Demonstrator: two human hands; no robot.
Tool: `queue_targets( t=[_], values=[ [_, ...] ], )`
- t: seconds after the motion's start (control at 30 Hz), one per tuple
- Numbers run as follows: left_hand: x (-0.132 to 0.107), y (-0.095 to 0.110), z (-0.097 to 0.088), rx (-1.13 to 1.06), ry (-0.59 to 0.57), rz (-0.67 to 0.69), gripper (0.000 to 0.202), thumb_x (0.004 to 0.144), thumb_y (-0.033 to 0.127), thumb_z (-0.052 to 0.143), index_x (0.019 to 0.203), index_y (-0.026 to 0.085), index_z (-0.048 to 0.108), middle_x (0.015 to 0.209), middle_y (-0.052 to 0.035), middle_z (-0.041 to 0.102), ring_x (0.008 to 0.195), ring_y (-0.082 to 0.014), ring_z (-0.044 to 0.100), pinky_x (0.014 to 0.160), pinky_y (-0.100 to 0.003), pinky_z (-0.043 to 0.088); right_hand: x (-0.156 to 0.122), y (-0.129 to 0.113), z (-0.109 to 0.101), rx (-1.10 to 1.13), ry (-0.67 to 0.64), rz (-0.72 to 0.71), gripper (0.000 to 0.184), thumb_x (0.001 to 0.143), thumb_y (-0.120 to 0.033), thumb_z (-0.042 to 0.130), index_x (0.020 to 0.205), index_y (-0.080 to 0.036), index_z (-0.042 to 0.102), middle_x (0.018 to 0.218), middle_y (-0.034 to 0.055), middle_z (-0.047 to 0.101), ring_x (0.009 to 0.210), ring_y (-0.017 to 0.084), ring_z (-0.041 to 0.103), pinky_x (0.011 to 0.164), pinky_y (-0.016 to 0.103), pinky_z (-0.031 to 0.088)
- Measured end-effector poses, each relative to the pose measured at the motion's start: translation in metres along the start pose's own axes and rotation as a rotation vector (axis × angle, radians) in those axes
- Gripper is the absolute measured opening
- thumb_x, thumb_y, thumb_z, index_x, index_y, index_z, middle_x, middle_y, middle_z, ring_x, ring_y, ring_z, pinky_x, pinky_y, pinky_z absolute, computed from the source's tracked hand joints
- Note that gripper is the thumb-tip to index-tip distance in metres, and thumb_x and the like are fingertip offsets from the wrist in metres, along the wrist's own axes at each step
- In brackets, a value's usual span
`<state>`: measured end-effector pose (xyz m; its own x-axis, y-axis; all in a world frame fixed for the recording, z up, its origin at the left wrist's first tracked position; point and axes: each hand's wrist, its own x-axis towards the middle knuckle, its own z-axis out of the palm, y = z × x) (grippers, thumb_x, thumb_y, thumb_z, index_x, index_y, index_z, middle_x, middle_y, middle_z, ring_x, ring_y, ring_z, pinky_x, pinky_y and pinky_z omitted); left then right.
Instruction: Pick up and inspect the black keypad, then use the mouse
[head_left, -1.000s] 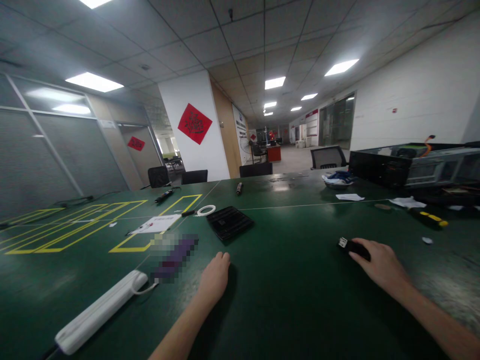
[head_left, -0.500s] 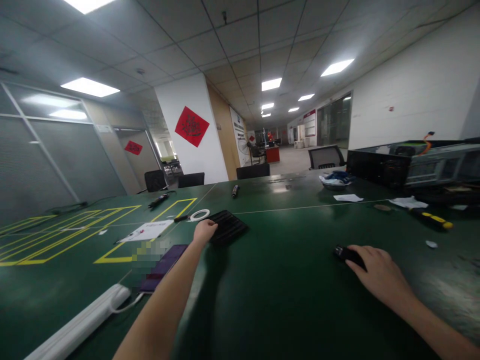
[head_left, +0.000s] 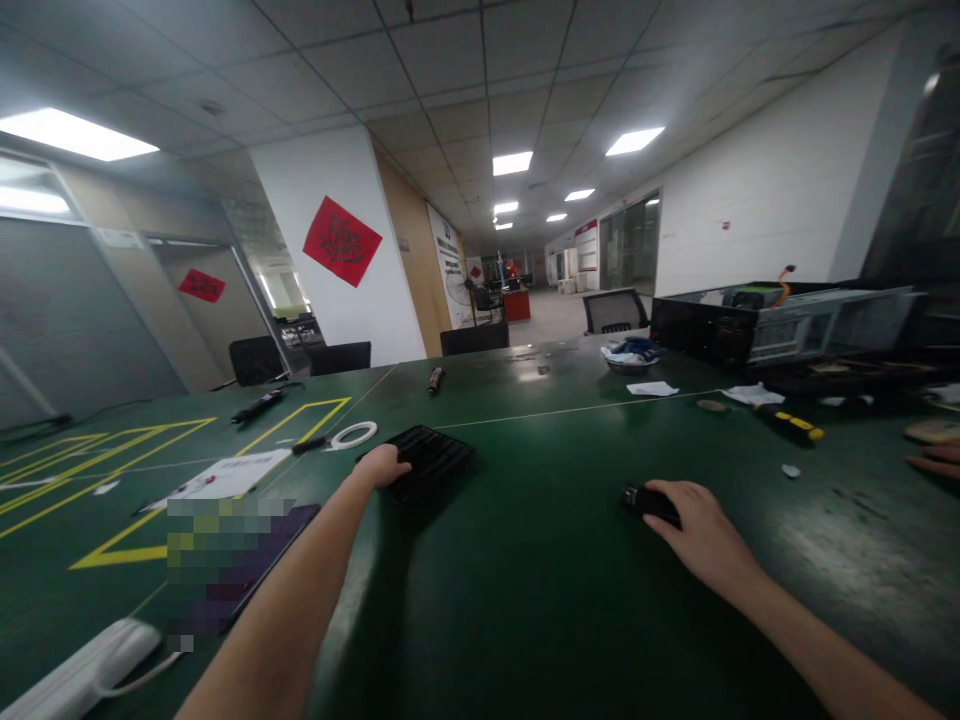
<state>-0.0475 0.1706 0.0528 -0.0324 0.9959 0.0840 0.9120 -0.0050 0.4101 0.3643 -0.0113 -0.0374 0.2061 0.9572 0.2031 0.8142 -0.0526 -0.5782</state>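
My left hand (head_left: 384, 466) is closed on the near left edge of a black slotted plastic tray (head_left: 431, 458), a little beyond the middle of the green table. A small black object (head_left: 646, 503) with pale marks at its left end sits under the fingers of my right hand (head_left: 701, 520), which are wrapped round it at the table surface. Its kind I cannot make out. Just left of the tray lie a white ring of tape (head_left: 354, 435) and a dark-handled tool (head_left: 309, 445).
Left are a white sheet (head_left: 225, 473), a dark purple item (head_left: 270, 560) partly blurred, and a white rod-like thing (head_left: 90, 665). Right are a bowl (head_left: 631, 366), an open computer case (head_left: 705, 335) and a yellow-black tool (head_left: 791, 423). Another person's hand (head_left: 936, 466) shows at the right edge.
My view has swung to the right, so the table things sit farther left. Another person's hand has come into view at the right. Both my hands keep their holds.
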Motion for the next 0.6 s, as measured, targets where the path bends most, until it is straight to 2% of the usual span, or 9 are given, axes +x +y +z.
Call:
queue_targets(
  t=[0.07,0.17,0.2,0.27,0.3,0.37,0.47,0.6],
  values=[
    [-0.022,0.015,0.007,-0.060,-0.009,0.044,0.010,0.064,0.022,0.065,0.068,0.013,0.061,0.068,-0.0057,0.063,0.081,-0.0253,0.059,0.070,-0.029,0.042,-0.002,-0.006,-0.003,0.090,-0.032,-0.008,0.041,0.073,-0.033,0.047,0.112,-0.021,0.046,0.116,0.0088,0.046,0.114,0.025,0.039,0.095,0.047,0.036],
    [-0.074,0.048,0.027,-0.194,-0.004,0.139,0.026,0.075,0.032,0.053,0.091,0.013,0.058,0.086,-0.0069,0.064,0.082,-0.0199,0.059,0.069,-0.025,0.043,-0.008,-0.024,-0.008,0.267,-0.125,-0.037,0.043,0.074,-0.033,0.048,0.116,-0.024,0.043,0.122,0.0068,0.042,0.113,0.023,0.041,0.096,0.043,0.036],
    [-0.094,0.060,0.036,-0.270,-0.014,0.183,0.030,0.077,0.035,0.050,0.097,0.014,0.056,0.090,-0.0066,0.064,0.083,-0.0182,0.059,0.069,-0.024,0.044,-0.012,-0.031,-0.008,0.330,-0.161,-0.059,0.044,0.074,-0.034,0.048,0.117,-0.026,0.041,0.124,0.0054,0.040,0.112,0.022,0.041,0.096,0.042,0.036],
    [-0.134,0.083,0.055,-0.653,-0.083,0.316,0.034,0.077,0.038,0.050,0.098,0.012,0.053,0.093,-0.0092,0.062,0.085,-0.0187,0.058,0.072,-0.026,0.044,-0.020,-0.043,-0.007,0.431,-0.222,-0.132,0.044,0.074,-0.032,0.050,0.117,-0.028,0.041,0.124,0.0029,0.040,0.113,0.020,0.042,0.097,0.041,0.035],
    [-0.152,0.092,0.064,-0.765,-0.126,0.358,0.035,0.077,0.039,0.051,0.098,0.012,0.052,0.092,-0.0095,0.061,0.084,-0.0185,0.057,0.072,-0.027,0.045,-0.024,-0.047,-0.005,0.477,-0.248,-0.177,0.044,0.074,-0.031,0.051,0.116,-0.029,0.041,0.123,0.0024,0.042,0.113,0.019,0.042,0.098,0.040,0.035],
    [-0.178,0.106,0.079,-0.825,-0.181,0.407,0.037,0.075,0.040,0.054,0.099,0.012,0.051,0.092,-0.0094,0.060,0.083,-0.0183,0.056,0.072,-0.028,0.045,-0.031,-0.053,0.000,0.574,-0.286,-0.263,0.042,0.073,-0.028,0.052,0.114,-0.027,0.043,0.120,0.0027,0.045,0.111,0.019,0.043,0.098,0.039,0.035],
    [-0.196,0.111,0.092,-0.752,-0.160,0.420,0.041,0.072,0.040,0.059,0.102,0.014,0.050,0.096,-0.0096,0.058,0.087,-0.0197,0.054,0.076,-0.031,0.044,-0.038,-0.056,0.007,0.667,-0.291,-0.365,0.034,0.074,-0.029,0.051,0.108,-0.026,0.049,0.116,0.0042,0.049,0.112,0.021,0.043,0.097,0.040,0.036],
    [-0.197,0.104,0.094,-0.706,-0.164,0.425,0.042,0.070,0.039,0.062,0.102,0.015,0.051,0.101,-0.0099,0.056,0.092,-0.0213,0.053,0.081,-0.034,0.042,-0.041,-0.059,0.006,0.617,-0.263,-0.443,0.035,0.071,-0.027,0.054,0.106,-0.024,0.053,0.114,0.0056,0.050,0.116,0.024,0.039,0.101,0.042,0.032]
  ],
)
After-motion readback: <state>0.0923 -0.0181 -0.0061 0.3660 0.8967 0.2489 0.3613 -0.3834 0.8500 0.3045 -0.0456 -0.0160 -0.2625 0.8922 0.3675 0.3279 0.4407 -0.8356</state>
